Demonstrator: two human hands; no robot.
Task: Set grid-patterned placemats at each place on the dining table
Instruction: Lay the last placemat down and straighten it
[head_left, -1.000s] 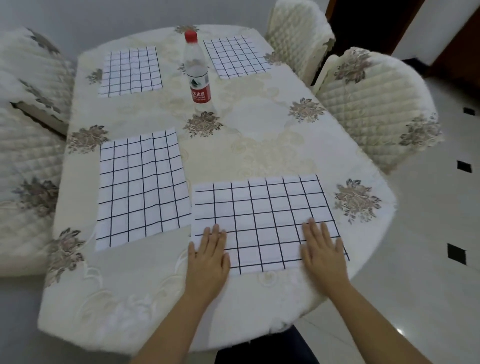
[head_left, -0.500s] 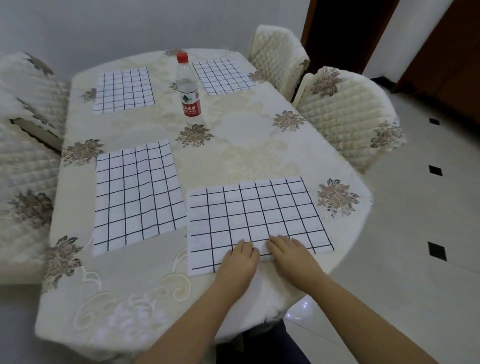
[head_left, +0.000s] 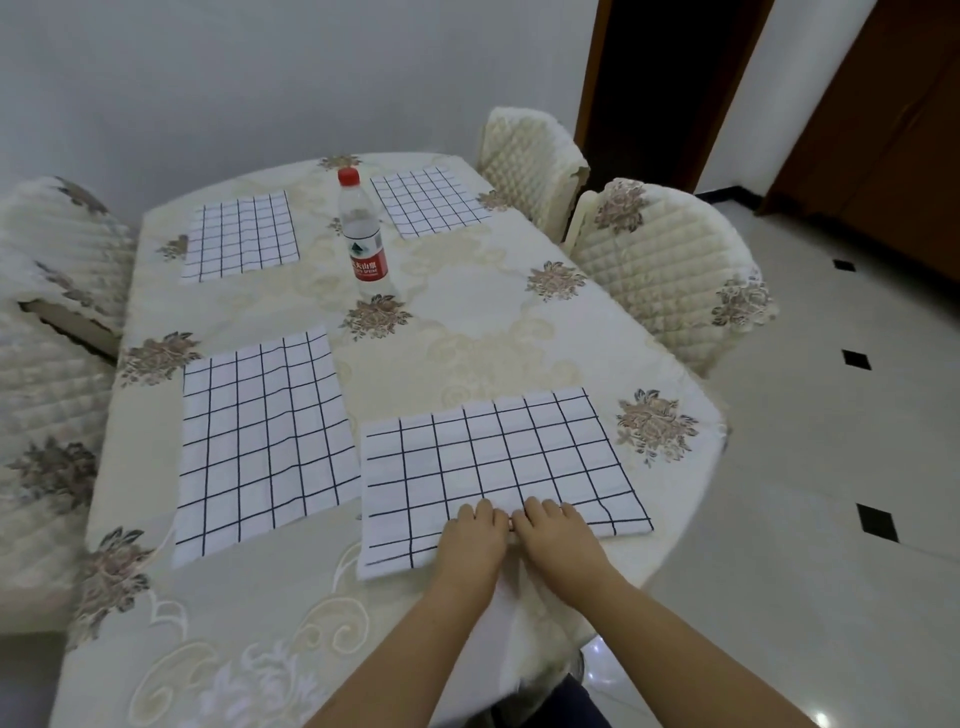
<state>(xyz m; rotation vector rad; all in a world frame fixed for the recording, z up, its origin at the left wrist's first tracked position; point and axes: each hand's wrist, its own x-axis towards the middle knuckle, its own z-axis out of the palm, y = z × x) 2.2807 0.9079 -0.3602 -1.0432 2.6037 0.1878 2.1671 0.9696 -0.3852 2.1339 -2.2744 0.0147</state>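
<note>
Domestic dining room. A dining table (head_left: 249, 613) under an embroidered floral tablecloth (head_left: 467, 322), flanked by chairs (head_left: 660, 270) in matching quilted covers, stands on a glossy tiled floor (head_left: 810, 519) near dark wooden doors (head_left: 893, 130); grid-patterned placemats (head_left: 260, 431) mark the places.

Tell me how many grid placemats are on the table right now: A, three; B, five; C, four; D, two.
C: four lie on the table: a far-left placemat and a far-right placemat on either side of the water bottle, a middle-left placemat, and the near placemat, on whose near edge the left hand and right hand rest.
</note>
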